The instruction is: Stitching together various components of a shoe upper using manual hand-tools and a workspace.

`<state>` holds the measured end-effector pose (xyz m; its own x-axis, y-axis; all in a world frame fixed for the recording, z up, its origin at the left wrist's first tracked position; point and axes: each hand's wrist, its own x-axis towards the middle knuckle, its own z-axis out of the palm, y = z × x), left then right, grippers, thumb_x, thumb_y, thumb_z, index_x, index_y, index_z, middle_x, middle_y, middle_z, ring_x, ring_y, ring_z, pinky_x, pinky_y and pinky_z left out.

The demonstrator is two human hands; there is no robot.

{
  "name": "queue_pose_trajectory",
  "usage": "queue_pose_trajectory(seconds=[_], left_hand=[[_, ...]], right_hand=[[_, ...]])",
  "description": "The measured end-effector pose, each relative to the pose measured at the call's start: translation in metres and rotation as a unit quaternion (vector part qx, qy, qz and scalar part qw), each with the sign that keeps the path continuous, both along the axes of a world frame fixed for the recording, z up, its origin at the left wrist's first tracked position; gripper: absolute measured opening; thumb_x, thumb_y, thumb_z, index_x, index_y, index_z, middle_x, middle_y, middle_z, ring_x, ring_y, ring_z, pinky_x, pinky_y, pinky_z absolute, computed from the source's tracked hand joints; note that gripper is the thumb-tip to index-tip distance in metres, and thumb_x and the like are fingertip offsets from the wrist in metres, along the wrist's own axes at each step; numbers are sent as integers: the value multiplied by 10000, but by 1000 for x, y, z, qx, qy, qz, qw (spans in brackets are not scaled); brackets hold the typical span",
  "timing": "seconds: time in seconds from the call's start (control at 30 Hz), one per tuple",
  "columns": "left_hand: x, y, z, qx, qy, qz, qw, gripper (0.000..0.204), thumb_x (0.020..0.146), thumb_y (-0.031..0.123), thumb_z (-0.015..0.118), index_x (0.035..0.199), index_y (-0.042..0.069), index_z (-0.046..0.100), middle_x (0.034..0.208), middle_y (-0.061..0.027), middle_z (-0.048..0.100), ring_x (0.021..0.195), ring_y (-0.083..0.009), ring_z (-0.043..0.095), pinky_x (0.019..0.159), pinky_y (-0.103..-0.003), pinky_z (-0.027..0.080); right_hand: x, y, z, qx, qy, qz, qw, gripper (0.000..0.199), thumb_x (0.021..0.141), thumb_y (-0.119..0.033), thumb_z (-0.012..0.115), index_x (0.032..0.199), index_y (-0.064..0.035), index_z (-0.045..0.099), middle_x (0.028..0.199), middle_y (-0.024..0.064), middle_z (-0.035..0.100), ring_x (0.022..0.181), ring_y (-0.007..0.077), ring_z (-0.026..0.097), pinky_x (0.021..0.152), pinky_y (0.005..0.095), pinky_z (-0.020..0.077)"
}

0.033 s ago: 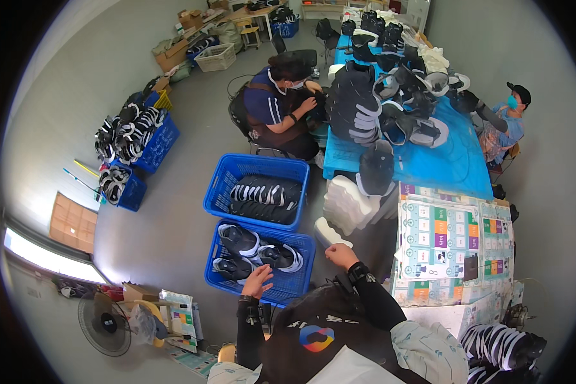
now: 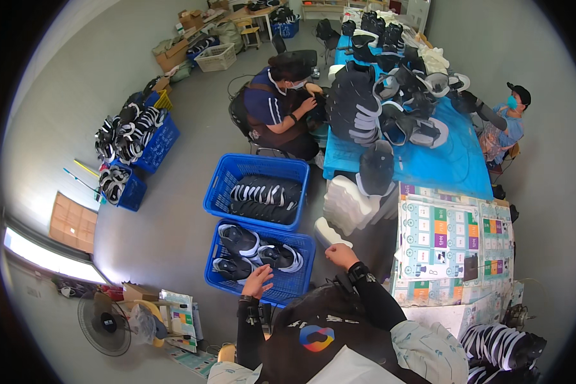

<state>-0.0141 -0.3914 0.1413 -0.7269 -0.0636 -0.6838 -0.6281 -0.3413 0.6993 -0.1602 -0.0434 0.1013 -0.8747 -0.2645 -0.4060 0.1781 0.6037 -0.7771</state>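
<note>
1. As the person leans over the near blue crate (image 2: 219, 256), the left hand (image 2: 257, 280) hovers with fingers spread over its near right part, gripping nothing, just short of the black-and-white shoes (image 2: 256, 251) inside.
2. The nearest shoe lies just beyond the left fingertips, slightly to the left; I cannot tell whether skin meets shoe.
3. Over to the right hand (image 2: 341, 255): it is curled loosely at the near end of a white foam insole (image 2: 329, 232), which juts up between the crate and the table; a true pinch or a mere touch, I cannot tell.
4. Containers now. The near blue crate carries three or four dark shoes with white soles, lying loose on their sides.
5. Just beyond it, touching or nearly so, the far blue crate (image 2: 219, 192) holds a packed layer of black shoe uppers with white stripes.
6. To the right of that far crate, a stack of white insoles (image 2: 345, 203) leans against the blue table (image 2: 451, 163), which is heaped with more dark shoes at its far end.
7. Far left, two smaller blue crates (image 2: 163, 144) overflow with black-and-white shoes.
8. Two other people sit at the far table, one on each side.
</note>
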Motion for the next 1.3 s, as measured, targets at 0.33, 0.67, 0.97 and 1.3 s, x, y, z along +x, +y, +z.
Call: queue_pose_trajectory(seconds=[0.33, 0.67, 0.97, 1.3], left_hand=[[14, -2, -4, 4, -5, 2, 1000, 522, 1016, 415, 691, 1428, 119, 574, 1368, -59, 629, 1240, -213, 593, 989, -455, 472], [23, -1, 1, 0, -11, 9, 1000, 545, 1014, 415, 693, 1441, 100, 569, 1396, -74, 629, 1247, -225, 600, 1000, -448, 474], [27, 0, -10, 12, -9, 2, 1000, 515, 1020, 407, 684, 1424, 105, 578, 1376, -74, 634, 1234, -212, 607, 991, -440, 488], [27, 6, -31, 32, -30, -59, 997, 504, 1021, 410, 683, 1410, 107, 584, 1376, -73, 638, 1225, -200, 612, 986, -419, 483]], right_hand=[[3, 2, -13, -10, -18, 6, 1000, 317, 839, -345, 677, 925, -68, 806, 886, 133, 784, 861, 305, 749, 828, 393, 571], [3, -2, -23, -20, -50, -17, 998, 316, 851, -337, 669, 914, -61, 808, 850, 107, 786, 824, 254, 753, 812, 366, 572], [8, -1, -9, -35, -58, -14, 998, 302, 916, -227, 669, 989, 51, 761, 871, 99, 773, 777, 157, 724, 760, 294, 580], [49, 17, -4, -22, -81, -41, 996, 297, 903, -241, 667, 969, 29, 771, 857, 96, 783, 785, 168, 741, 774, 308, 583]])
